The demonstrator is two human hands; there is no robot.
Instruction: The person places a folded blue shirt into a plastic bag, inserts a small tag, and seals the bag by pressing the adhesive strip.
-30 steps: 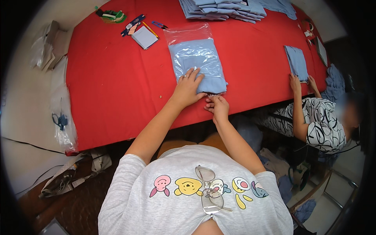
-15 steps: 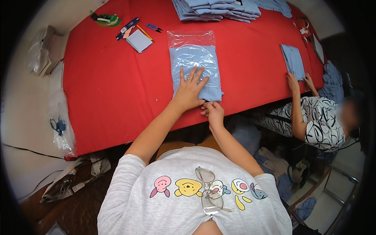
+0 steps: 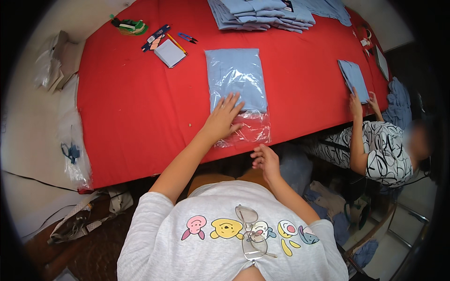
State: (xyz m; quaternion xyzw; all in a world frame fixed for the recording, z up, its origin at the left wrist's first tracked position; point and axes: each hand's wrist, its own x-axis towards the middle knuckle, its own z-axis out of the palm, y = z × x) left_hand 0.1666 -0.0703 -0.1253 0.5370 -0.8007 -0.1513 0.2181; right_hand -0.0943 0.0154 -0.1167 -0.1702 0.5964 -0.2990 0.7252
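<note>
A folded light-blue garment (image 3: pixel 235 77) lies inside a clear plastic bag (image 3: pixel 248 130) on the red table. The cloth reaches the bag's far end, and a strip of bare plastic spreads toward me at the near end. My left hand (image 3: pixel 224 117) rests flat, fingers spread, over the garment's near edge and the loose plastic. Just off the table's near edge, by the bag's near right corner, my right hand (image 3: pixel 266 161) hovers with loosely curled fingers. Nothing shows in it, and it is apart from the bag.
Stacked blue garments (image 3: pixel 260 16) sit at the far edge. A notepad (image 3: pixel 169 53), pencil (image 3: pixel 177 43) and blue thread snips (image 3: pixel 187 38) lie far left. At right, a co-worker (image 3: pixel 382 145) handles another folded blue garment (image 3: pixel 355 79) on the red table (image 3: pixel 136 112).
The garment has gone to the bag's far end, and the bare plastic now shows at the near end. My right hand has left the near edge and drawn back toward me.
</note>
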